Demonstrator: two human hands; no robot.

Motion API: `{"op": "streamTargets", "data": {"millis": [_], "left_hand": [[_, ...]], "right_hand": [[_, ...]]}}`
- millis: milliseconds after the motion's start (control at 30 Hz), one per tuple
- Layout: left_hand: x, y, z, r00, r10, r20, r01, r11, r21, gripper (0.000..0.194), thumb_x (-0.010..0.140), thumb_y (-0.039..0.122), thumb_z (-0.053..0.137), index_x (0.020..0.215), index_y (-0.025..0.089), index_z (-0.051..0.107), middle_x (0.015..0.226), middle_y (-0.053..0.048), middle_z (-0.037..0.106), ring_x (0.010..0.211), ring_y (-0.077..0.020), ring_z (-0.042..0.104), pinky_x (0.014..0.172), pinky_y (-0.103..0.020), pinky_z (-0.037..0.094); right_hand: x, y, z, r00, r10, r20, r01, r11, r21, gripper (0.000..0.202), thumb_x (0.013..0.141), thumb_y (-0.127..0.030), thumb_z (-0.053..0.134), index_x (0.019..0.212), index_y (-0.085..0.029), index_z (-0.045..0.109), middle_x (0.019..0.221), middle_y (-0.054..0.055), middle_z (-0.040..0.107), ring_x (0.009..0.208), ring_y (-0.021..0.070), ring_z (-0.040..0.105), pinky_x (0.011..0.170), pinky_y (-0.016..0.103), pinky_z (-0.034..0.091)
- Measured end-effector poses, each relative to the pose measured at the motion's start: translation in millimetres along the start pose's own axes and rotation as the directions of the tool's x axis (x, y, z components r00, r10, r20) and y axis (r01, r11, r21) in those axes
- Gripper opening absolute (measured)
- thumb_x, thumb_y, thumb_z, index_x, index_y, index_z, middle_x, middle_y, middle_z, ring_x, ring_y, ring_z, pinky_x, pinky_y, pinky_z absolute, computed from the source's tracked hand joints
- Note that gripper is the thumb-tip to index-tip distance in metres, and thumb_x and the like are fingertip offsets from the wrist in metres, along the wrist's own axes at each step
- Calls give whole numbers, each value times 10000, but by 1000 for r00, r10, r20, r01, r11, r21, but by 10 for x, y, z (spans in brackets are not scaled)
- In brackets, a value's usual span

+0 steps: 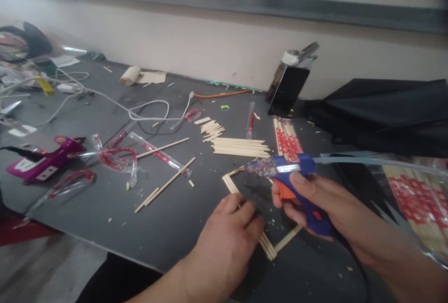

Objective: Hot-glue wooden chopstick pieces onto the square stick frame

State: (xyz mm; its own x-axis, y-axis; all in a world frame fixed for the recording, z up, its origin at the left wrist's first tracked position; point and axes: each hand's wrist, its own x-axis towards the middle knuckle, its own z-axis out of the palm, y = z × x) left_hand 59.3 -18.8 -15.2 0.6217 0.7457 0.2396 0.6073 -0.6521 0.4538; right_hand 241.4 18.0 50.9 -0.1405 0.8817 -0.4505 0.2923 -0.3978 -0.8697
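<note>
My right hand [315,200] is wrapped around a blue hot glue gun [280,168] with an orange trigger. A long translucent glue stick [350,160] runs out of its back. The nozzle is at the far end of a flat row of wooden chopsticks [230,184], where a short stick lies crosswise. My left hand [231,233] is closed over the middle of that row, holding it on the table; its fingers hide part of the sticks. At the row's near end, another stick [289,238] meets it at an angle.
Cut sticks [240,147] lie in a bundle beyond the gun, with shorter pieces [212,128] beside them. Wrapped chopsticks [287,137] lie behind and to the right. A phone [290,90] leans on a bottle. Leftward are a purple tool [49,158], wrappers [117,153] and white cables [105,95].
</note>
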Motion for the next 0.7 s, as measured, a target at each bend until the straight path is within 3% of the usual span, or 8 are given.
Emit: {"op": "streamTargets", "data": {"millis": [200, 400, 700], "left_hand": [[-7, -11, 32, 999, 2, -39, -3, 1000, -13, 256, 850, 175, 508, 1073, 135, 626, 1063, -100, 635, 1038, -265, 490, 958, -407, 455], [-8, -5, 26, 998, 5, -64, -7, 1000, -25, 246, 862, 177, 502, 1066, 129, 631, 1006, -94, 645, 1031, -252, 506, 969, -383, 448], [-2, -10, 76, 989, 40, -143, -43, 999, -16, 283, 897, 214, 466, 1091, 105, 640, 1062, -107, 668, 1095, -254, 520, 1035, -384, 406]], "right_hand": [[73, -53, 23, 987, 115, 110, -121, 992, 45, 468, 824, -632, 518, 807, -174, 613, 526, -34, 472, 421, 62, 308, 368, 175, 196], [112, 74, -27, 991, 39, 127, -48, 997, 65, 437, 854, -608, 496, 856, -187, 614, 584, -24, 512, 425, 73, 345, 369, 192, 234], [129, 29, 32, 986, 89, 141, -82, 995, -55, 560, 810, -698, 471, 913, -164, 604, 542, -40, 475, 420, 67, 325, 381, 186, 220]]}}
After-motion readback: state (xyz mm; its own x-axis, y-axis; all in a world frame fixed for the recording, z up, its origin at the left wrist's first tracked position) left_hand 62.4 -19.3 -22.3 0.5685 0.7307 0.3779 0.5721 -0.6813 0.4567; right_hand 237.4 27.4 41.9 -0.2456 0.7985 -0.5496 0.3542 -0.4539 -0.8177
